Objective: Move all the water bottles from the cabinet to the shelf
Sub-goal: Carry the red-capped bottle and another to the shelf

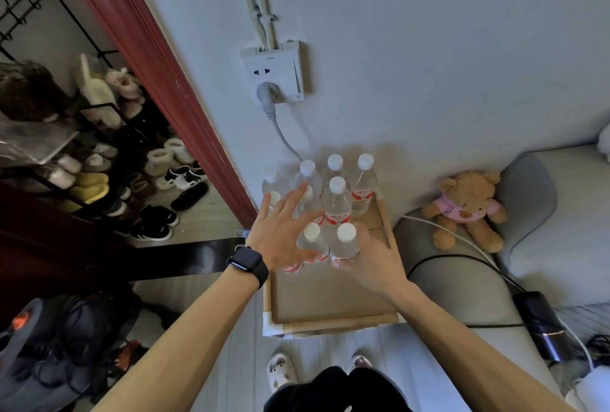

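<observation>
The water bottles (336,210) stand close together, caps up, on a wooden top (330,299) with white corner pieces, right by the wall (429,65). They look full, so each one should feel a bit heavy. The clear plastic is thin and smooth, so it may bend or slip if it is squeezed hard. The best place to take hold is around the middle, near the red label, or up at the neck under the white cap. The right hand (373,263) is wrapped around the low part of the front bottle (345,245), with its fingertips curled in under the label. The left hand (280,236) (the one with the black watch (247,264)) is spread wide with straight fingers over the bottles on its side, and it holds nothing that I can see. It covers some bottles, so I cannot count them all. I cannot tell if the palm touches a cap. I also cannot tell if this wooden top is the cabinet or the shelf, since only its top shows. A grey cord (280,134) runs down the wall and its end is hidden behind the bottles. A teddy bear (467,207) sits well off to the right.
</observation>
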The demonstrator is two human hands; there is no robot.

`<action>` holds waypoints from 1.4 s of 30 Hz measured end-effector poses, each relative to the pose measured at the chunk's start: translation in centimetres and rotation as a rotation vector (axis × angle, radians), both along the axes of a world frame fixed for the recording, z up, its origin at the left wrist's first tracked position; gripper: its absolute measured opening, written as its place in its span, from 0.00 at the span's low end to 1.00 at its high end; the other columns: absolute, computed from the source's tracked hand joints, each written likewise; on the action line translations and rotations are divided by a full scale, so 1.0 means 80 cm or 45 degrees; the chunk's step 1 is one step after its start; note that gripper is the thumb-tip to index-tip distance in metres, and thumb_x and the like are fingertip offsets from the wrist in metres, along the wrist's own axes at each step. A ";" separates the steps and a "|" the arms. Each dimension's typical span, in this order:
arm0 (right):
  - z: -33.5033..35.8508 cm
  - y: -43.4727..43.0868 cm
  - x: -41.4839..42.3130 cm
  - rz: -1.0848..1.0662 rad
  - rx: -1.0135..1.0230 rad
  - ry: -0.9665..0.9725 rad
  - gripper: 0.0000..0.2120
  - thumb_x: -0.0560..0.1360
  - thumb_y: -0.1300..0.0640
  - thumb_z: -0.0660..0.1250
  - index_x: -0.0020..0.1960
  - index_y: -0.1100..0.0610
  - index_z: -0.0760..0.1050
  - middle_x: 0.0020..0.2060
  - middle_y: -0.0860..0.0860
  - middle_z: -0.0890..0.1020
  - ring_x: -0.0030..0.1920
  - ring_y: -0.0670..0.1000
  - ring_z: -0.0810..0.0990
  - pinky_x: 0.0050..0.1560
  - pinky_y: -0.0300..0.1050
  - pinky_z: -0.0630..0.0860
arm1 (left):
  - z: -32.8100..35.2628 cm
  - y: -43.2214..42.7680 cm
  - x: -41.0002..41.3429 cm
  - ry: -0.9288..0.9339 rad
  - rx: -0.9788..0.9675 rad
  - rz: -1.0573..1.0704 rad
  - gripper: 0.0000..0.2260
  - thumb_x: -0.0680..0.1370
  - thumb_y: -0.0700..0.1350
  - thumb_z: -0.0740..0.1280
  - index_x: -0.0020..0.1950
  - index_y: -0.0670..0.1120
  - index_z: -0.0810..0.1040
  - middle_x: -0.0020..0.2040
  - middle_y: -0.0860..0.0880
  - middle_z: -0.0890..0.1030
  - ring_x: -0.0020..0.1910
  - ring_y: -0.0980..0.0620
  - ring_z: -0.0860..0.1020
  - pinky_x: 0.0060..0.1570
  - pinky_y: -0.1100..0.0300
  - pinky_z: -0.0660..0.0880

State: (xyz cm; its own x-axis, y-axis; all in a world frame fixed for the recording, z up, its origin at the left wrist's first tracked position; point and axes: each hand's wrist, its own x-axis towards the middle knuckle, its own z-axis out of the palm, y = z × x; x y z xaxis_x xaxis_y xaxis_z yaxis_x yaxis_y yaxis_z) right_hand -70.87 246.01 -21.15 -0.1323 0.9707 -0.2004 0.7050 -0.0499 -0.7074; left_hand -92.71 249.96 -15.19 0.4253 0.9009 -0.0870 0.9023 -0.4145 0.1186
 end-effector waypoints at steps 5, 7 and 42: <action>-0.006 0.003 -0.002 -0.015 0.020 0.049 0.35 0.70 0.39 0.70 0.70 0.42 0.55 0.59 0.45 0.79 0.55 0.50 0.80 0.48 0.44 0.73 | 0.000 0.002 0.000 0.023 0.044 0.005 0.33 0.68 0.71 0.67 0.71 0.66 0.63 0.80 0.53 0.42 0.79 0.49 0.52 0.71 0.42 0.34; -0.005 0.005 -0.002 0.004 0.008 0.067 0.35 0.71 0.39 0.70 0.70 0.39 0.54 0.59 0.45 0.79 0.56 0.51 0.80 0.49 0.45 0.74 | 0.000 0.003 0.001 0.029 0.042 0.010 0.33 0.68 0.71 0.67 0.71 0.66 0.64 0.81 0.53 0.42 0.78 0.49 0.52 0.72 0.42 0.35; 0.000 0.011 0.009 0.037 -0.080 0.016 0.43 0.67 0.32 0.69 0.74 0.40 0.50 0.61 0.45 0.79 0.57 0.51 0.81 0.53 0.46 0.77 | 0.004 -0.028 -0.006 0.021 0.115 0.021 0.35 0.71 0.62 0.71 0.75 0.61 0.60 0.81 0.52 0.47 0.78 0.50 0.52 0.76 0.46 0.43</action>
State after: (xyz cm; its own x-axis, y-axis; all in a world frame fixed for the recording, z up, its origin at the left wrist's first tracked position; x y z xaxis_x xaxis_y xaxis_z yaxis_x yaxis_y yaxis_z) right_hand -70.14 246.90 -21.16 -0.1632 0.9521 -0.2586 0.6978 -0.0739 -0.7125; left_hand -93.22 247.76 -14.90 0.4099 0.9121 -0.0116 0.9104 -0.4083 0.0664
